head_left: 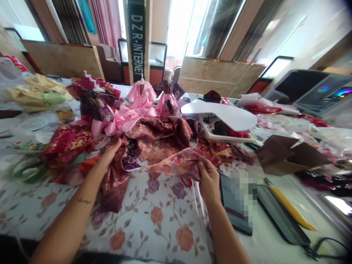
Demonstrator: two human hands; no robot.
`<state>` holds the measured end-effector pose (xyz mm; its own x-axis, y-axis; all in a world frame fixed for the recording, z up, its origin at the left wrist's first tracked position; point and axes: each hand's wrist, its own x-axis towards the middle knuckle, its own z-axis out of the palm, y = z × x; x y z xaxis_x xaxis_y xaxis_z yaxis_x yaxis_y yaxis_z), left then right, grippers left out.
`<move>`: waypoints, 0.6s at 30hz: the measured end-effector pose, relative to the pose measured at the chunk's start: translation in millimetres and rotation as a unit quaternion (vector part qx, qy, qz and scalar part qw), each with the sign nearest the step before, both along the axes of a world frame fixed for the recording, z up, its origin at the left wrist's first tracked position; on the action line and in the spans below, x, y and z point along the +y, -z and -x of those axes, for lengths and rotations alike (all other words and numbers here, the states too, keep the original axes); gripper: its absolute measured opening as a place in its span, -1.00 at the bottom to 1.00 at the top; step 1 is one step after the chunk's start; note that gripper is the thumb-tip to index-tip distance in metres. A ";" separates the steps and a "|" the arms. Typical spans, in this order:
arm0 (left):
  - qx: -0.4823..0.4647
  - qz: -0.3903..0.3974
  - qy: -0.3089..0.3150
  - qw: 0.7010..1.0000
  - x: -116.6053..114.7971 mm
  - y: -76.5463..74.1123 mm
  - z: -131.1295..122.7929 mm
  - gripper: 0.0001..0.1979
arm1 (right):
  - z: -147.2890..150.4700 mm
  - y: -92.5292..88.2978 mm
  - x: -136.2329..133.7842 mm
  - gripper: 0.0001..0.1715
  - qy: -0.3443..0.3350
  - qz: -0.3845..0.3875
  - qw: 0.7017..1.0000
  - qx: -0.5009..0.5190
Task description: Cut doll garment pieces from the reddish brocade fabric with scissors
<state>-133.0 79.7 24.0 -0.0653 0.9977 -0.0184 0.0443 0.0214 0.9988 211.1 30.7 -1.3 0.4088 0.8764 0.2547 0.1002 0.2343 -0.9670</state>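
My right hand (208, 179) is closed, pinching one end of a pinkish patterned cloth strip (173, 164), which stretches left over the table. My left hand (112, 149) is seen edge-on with its fingers partly hidden; it appears closed on a dark copper-red brocade cloth (115, 187) that drapes toward me. Between the hands lies a crumpled heap of similar brocade (154, 143). Beneath the strip, red scissor handles (187, 182) show in part.
Behind the heap stand small dress forms in a pink dress (142, 95) and dark purple fabric (96, 104). Magenta-gold brocade (68, 143) and green tape (30, 170) lie left. Rightward are a white lid (220, 112), a brown carton (288, 156) and a dark tablet-like slab (235, 207).
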 end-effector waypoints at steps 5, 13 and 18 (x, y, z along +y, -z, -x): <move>0.168 -0.003 0.156 0.973 -18.3 -16.3 -6.9 -0.45 | -3.0 -14.8 19.8 -0.60 0.023 -0.036 0.999 -0.006; 0.221 0.023 0.233 0.947 -19.6 -7.5 -19.6 -0.33 | 4.0 -22.1 58.5 -0.55 0.026 -0.030 0.997 -0.073; 0.144 0.049 0.181 0.972 -17.3 12.9 -33.3 -0.63 | -3.9 -16.9 78.5 -0.47 0.026 0.024 0.982 -0.184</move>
